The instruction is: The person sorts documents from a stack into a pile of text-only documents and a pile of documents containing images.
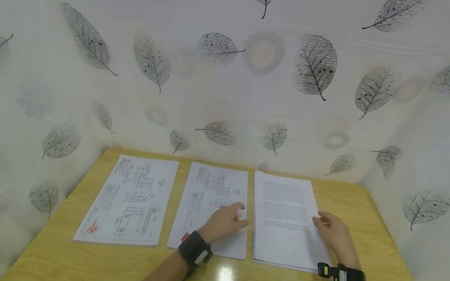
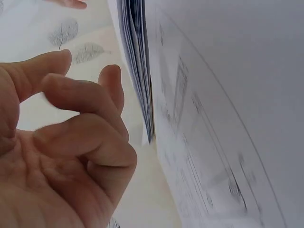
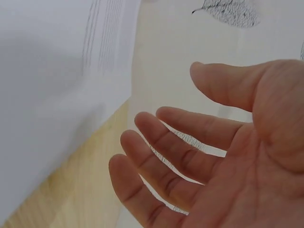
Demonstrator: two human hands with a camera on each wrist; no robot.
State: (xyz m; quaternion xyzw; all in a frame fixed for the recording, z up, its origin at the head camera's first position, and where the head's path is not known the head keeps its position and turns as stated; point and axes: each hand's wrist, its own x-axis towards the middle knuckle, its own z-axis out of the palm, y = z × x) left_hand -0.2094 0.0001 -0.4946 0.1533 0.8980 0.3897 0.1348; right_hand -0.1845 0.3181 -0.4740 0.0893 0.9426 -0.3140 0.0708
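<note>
We see 3 sets of paper side by side on a wood-grained table [image 1: 115, 274]. The text stack [image 1: 280, 243] lies on the right, its top page printed with paragraphs; the middle stack [image 1: 208, 246] and the left stack [image 1: 108, 213] carry technical drawings, the left with a red mark near its lower corner. We find the left hand [image 1: 223, 223] above the middle stack, near the text stack, its fingers loosely bent, thumb apart, gripping nothing. The right hand [image 1: 333, 233] is at the text stack's right edge, fingers extended and thumb spread wide, with nothing in its grasp; we cannot tell whether it touches the paper. Black bands circle both wrists, and a leaf-patterned covering [image 1: 230, 96] stands behind.
</note>
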